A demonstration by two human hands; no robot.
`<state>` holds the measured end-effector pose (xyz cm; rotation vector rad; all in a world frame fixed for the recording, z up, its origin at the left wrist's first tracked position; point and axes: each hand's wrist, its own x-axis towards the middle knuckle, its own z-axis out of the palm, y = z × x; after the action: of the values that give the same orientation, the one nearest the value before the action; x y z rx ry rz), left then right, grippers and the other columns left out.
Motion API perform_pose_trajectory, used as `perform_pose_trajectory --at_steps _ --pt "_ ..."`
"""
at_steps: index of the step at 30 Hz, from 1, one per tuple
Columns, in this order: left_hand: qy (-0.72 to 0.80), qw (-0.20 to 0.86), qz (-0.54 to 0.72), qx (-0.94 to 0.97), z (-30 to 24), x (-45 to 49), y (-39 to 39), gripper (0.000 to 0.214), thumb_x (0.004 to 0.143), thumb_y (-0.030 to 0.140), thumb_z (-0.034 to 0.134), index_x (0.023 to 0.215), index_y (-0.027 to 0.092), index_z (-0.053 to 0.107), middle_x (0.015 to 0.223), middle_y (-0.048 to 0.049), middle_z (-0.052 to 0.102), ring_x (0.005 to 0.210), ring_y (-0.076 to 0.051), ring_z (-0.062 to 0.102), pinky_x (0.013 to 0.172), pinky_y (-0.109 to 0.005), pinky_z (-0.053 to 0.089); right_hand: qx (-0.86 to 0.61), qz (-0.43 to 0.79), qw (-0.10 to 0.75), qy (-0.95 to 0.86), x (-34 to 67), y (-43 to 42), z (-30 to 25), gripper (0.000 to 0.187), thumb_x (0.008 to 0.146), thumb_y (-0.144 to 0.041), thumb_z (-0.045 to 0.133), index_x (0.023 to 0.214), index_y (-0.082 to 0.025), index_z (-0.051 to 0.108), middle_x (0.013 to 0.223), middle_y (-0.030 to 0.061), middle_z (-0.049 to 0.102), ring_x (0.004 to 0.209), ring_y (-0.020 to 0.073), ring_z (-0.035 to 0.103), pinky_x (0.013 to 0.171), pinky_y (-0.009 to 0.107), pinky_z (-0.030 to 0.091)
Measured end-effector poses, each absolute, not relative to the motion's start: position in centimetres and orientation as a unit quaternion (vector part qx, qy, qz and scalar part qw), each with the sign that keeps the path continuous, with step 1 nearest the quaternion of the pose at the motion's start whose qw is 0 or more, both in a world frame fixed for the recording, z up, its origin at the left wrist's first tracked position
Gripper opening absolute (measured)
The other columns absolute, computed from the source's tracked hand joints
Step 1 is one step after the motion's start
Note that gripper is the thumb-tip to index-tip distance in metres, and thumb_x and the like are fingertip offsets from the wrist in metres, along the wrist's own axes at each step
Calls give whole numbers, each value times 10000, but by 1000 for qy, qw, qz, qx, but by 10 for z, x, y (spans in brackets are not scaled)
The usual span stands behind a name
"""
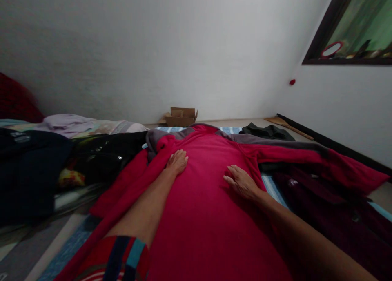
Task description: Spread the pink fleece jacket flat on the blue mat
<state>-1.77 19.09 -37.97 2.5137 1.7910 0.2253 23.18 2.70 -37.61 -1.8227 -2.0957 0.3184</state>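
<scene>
A crimson long-sleeved top [202, 183] with grey shoulders lies spread out in front of me, its collar at the far end. On its left side, below the shoulder, rests my left hand [177, 161], palm down with the fingers extended. My right hand [242, 182] is over the right half of the body, fingers spread; whether it presses on the cloth or hovers just above I cannot tell. One sleeve stretches out to the right, while the left sleeve is folded in and angles down toward me. Neither hand holds anything.
Dark folded clothes [101, 154] are piled at left, near a lilac cloth [65, 123]. To the right lie a dark purple garment [321, 203] and a dark green cloth [266, 131]. An open cardboard box [180, 118] stands by the wall. Striped blue fabric [274, 191] shows underneath.
</scene>
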Motion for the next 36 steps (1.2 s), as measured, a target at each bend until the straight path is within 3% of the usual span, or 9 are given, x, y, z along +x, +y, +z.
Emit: perform_pose_trajectory --at_steps 6,10,16,19,23,25,29,36 --pt "535 41 56 842 -374 -2 154 504 897 400 313 1347 189 395 1470 -111 305 1365 -244 227 1073 -461 217 -735 106 315 -592 268 -47 -364 402 869 -424 373 1079 -173 607 1095 97 631 1009 214 582 863 293 427" --pt "542 53 22 838 -378 -4 140 541 897 446 295 1366 188 373 1482 -124 267 1373 -281 194 1054 -563 175 -822 112 261 -494 290 -107 -374 352 831 -370 424 1038 -176 633 976 93 675 891 222 630 772 291 441" --pt "520 45 34 852 -367 19 98 519 903 433 290 1322 161 429 1479 -156 262 1376 -271 183 1054 -535 193 -833 147 223 -485 284 -144 -382 389 768 -401 516 1078 -192 624 844 76 692 781 225 648 664 282 437" --pt "489 71 17 869 -367 32 69 562 898 482 280 1358 176 386 1489 -139 241 1382 -261 165 1063 -526 175 -835 171 239 -465 282 -144 -382 273 722 -369 535 863 -182 675 752 70 681 708 215 639 590 265 414" --pt "486 80 9 870 -371 34 50 590 892 521 272 1389 211 340 1499 -113 219 1387 -263 143 1064 -552 135 -803 244 360 -407 289 -145 -386 248 727 -344 463 647 -175 625 616 25 633 591 166 595 492 225 372" --pt "490 74 10 869 -372 32 48 592 891 526 264 1390 216 339 1500 -104 220 1387 -260 145 1067 -550 134 -809 224 367 -401 293 -147 -391 238 722 -336 462 632 -176 613 589 13 619 582 160 584 486 220 361" --pt "491 68 6 868 -372 30 50 606 888 540 248 1398 223 326 1501 -96 221 1385 -259 157 1068 -549 148 -833 206 279 -431 297 -149 -398 210 713 -330 496 609 -188 610 590 23 626 604 170 602 502 225 355" --pt "487 58 14 871 -377 29 50 595 889 540 255 1394 235 338 1501 -88 223 1387 -253 149 1076 -534 144 -845 199 246 -432 298 -95 -372 438 740 -582 503 764 -175 662 789 118 684 795 247 652 604 280 427"
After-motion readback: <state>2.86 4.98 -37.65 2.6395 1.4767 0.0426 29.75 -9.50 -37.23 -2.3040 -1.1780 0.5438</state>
